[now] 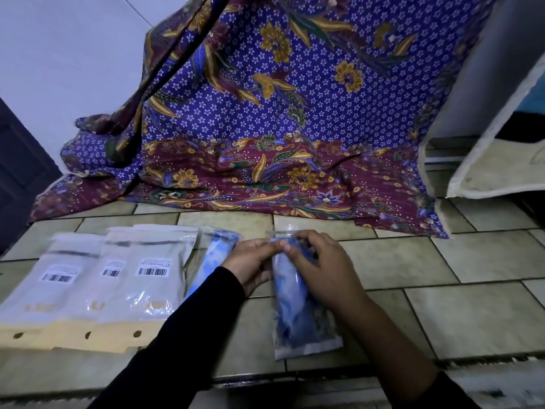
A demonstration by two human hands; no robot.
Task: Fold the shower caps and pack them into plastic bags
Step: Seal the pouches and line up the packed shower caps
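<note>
A clear plastic bag [306,335] lies lengthwise on the tiled floor in front of me, with a folded blue-and-white shower cap [292,305] inside it. My left hand [250,264] and my right hand [321,261] both pinch the bag's top end, fingers touching over the opening strip. Just to the left lies a second bagged blue shower cap [212,255], partly hidden by my left hand. Further left, three empty white bags with barcode labels [156,278] lie fanned out side by side.
A beige card with punched holes [73,335] sits under the empty bags' near ends. A purple and maroon floral cloth [280,128] hangs at the back and spills onto the tiles. A pale padded board [501,143] leans at the right. Bare tiles [442,261] stretch right of my hands.
</note>
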